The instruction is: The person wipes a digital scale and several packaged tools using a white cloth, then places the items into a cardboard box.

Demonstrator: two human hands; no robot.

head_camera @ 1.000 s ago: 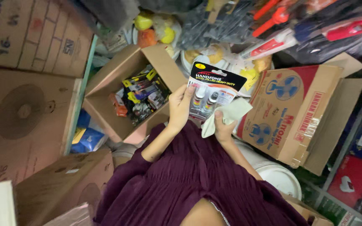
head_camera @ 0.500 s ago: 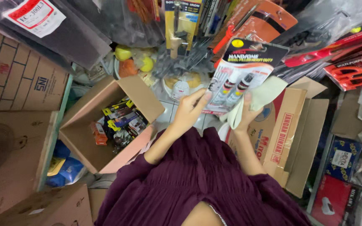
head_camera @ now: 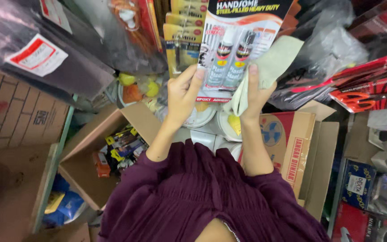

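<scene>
I hold a flat blister card (head_camera: 234,45) with two small glue tubes under clear plastic, raised up in front of hanging stock. My left hand (head_camera: 182,92) grips the card's lower left edge. My right hand (head_camera: 254,92) holds its lower right edge together with a pale green cloth (head_camera: 272,62) that drapes over the fingers. Dark purple sleeves cover both forearms.
An open cardboard box (head_camera: 90,179) with several packaged items stands at lower left. A printed carton with open flaps (head_camera: 298,143) sits at right. White round lids (head_camera: 202,118) lie below my hands. Yellow carded goods (head_camera: 182,40) and bagged red tools (head_camera: 368,85) hang behind.
Both hands have lifted the blister card and cloth up from above the boxes toward the hanging goods. The view has tilted up with them.
</scene>
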